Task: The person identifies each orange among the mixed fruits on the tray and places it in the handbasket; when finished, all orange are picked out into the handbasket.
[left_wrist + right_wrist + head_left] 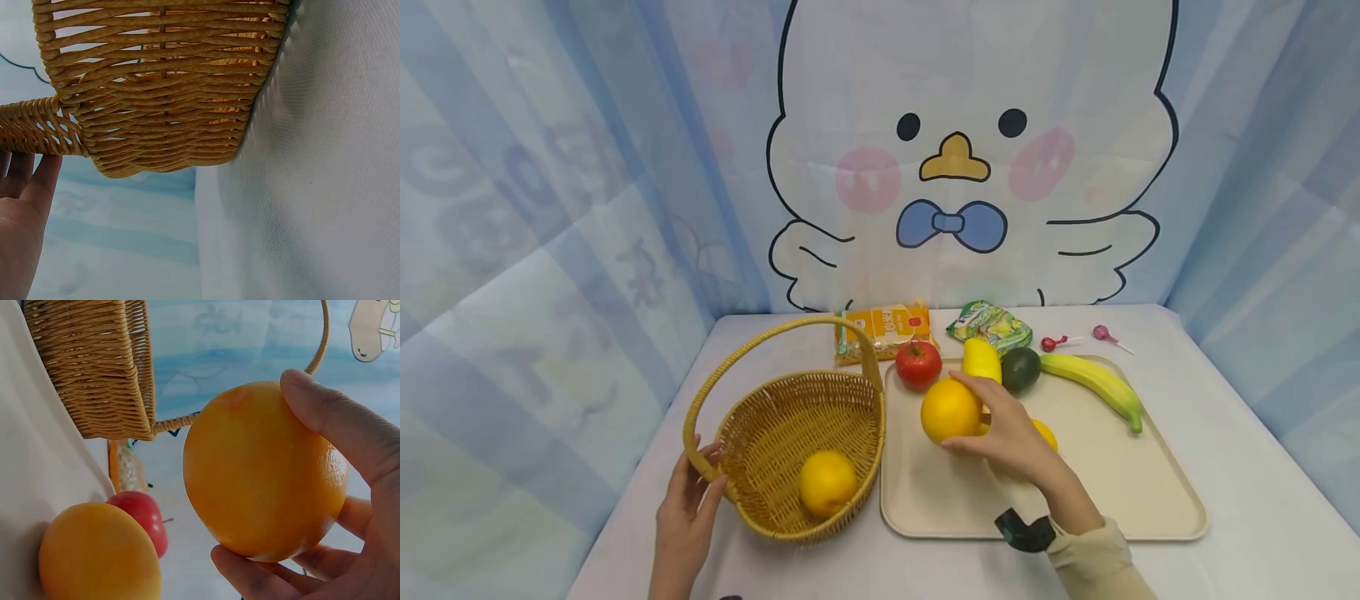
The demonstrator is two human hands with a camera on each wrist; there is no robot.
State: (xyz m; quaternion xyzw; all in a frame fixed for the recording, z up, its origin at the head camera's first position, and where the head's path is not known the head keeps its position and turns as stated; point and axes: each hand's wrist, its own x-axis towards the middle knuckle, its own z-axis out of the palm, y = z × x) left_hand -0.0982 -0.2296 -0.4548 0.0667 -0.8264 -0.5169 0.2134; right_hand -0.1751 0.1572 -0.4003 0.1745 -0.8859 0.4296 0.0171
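Note:
My right hand [1011, 433] grips an orange [951, 411] between thumb and fingers, holding it above the left part of the beige tray [940, 508]. In the right wrist view the orange [262, 475] is clear of the tray, with another orange [100, 556] lying below it. My left hand [687, 508] holds the wicker basket [775, 392] at its left side, where the arched handle [730, 367] meets the rim. A yellow-orange fruit [827, 483] lies inside the basket. The left wrist view shows fingers [40, 181] against the handle's base.
On or by the tray lie a red round fruit [918, 365], a yellow fruit [982, 360], a dark green avocado [1020, 370] and a banana [1097, 385]. Behind are an orange grain packet [887, 332], a green packet [991, 325] and two lollipops [1052, 343].

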